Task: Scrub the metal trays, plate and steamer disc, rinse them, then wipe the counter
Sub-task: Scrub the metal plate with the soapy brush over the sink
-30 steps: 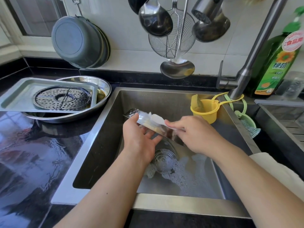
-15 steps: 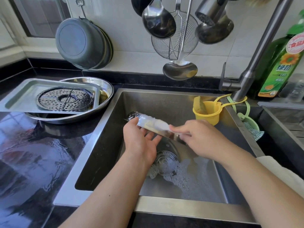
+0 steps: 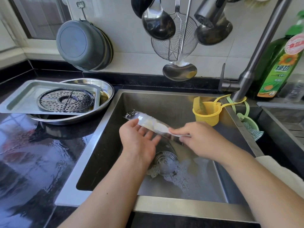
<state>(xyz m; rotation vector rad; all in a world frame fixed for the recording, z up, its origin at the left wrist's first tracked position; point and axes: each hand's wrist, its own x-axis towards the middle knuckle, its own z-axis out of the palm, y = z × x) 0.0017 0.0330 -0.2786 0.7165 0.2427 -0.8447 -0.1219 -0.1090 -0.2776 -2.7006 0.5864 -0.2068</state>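
The shiny black desk (image 3: 41, 153) is wet. A round metal plate (image 3: 107, 89) sits on it, just beside the sink (image 3: 98, 145).

Steamer disc (image 3: 66, 100) lies in tray (image 3: 19, 102), on plate (image 3: 105, 89), left of sink (image 3: 98, 145).

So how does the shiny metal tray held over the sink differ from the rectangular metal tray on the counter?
The held metal tray is tilted edge-on over the sink, soapy, gripped by the left hand while the right hand scrubs it. The counter metal tray lies flat on a round metal plate, carrying the perforated steamer disc. Both are bare metal.
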